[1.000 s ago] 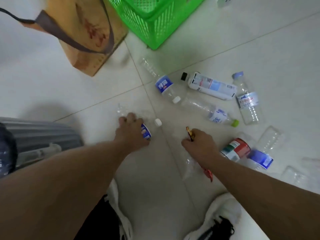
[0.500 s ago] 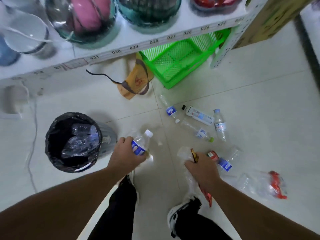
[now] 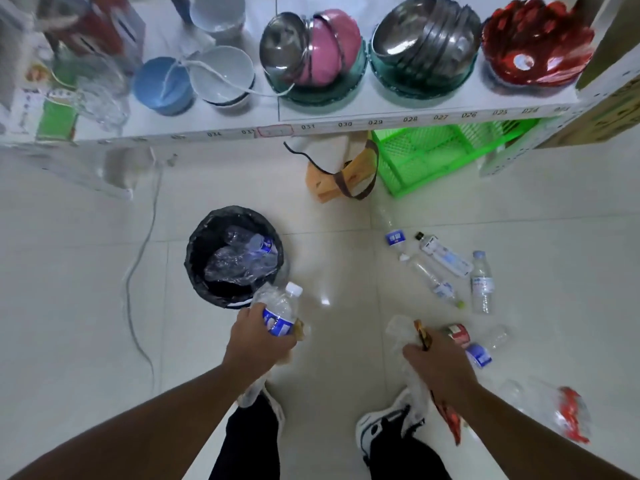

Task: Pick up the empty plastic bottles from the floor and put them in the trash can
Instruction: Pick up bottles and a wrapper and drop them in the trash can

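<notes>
Bottle (image 3: 280, 315): clamped in left hand (image 3: 258, 342), cap up, just short of trash can (image 3: 194, 258), ready to drop.
Right hand (image 3: 438, 363): fist closed on crumpled bottle (image 3: 403, 336).

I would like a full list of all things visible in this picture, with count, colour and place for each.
trash can: one, black liner, on the floor left of centre, clear bottles inside
held bottle: one, clear with blue label and white cap, in the left hand beside the can
crushed bottle: one, clear with an orange-red label, in the right hand
floor bottles: several, clear, scattered on the right
basket: one, green, under the shelf
bag: one, tan with dark straps, beside the basket
shelf: one, white, numbered edge, top
bowls: several stacks, metal, pink, red, white, blue, on the shelf
cable: one, white, floor left
shoes: two, white and black, bottom
left hand: one, fingers closed
right hand: one, fingers closed
</notes>
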The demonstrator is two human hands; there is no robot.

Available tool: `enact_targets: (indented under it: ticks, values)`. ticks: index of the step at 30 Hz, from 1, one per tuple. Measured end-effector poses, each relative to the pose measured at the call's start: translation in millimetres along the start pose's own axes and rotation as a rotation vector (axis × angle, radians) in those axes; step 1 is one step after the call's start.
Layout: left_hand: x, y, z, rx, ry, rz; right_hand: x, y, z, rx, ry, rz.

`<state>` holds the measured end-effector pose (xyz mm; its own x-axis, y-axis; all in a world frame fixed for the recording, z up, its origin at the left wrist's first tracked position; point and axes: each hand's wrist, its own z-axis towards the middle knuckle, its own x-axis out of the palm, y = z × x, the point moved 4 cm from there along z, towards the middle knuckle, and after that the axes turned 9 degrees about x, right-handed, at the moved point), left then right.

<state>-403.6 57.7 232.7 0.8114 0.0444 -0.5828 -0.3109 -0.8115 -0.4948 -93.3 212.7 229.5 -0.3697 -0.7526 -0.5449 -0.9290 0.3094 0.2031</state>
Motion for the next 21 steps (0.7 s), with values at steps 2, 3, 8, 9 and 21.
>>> enact_targets:
  ticks: [2,3,8,9,21]
  values:
    - [-16.0,26.4,-3.1,-0.012,-0.006,-0.045,22.3,12.7,-4.0,0.007,-0.002,-0.022]
    - [-27.1,39.1,-5.5,-0.027,-0.017,-0.069,33.8,21.4,-7.6,0.006,-0.005,-0.030]
    - [-91.5,100.1,-10.3,-0.125,-0.043,-0.181,86.7,86.2,-33.6,0.010,-0.019,0.024]
    - [-104.2,111.6,-11.4,-0.152,-0.046,-0.192,96.3,102.2,-38.4,0.001,-0.018,0.026]
    - [-153.2,111.5,89.1,-0.138,-0.002,-0.324,157.5,271.7,-28.0,-0.143,0.037,0.166]
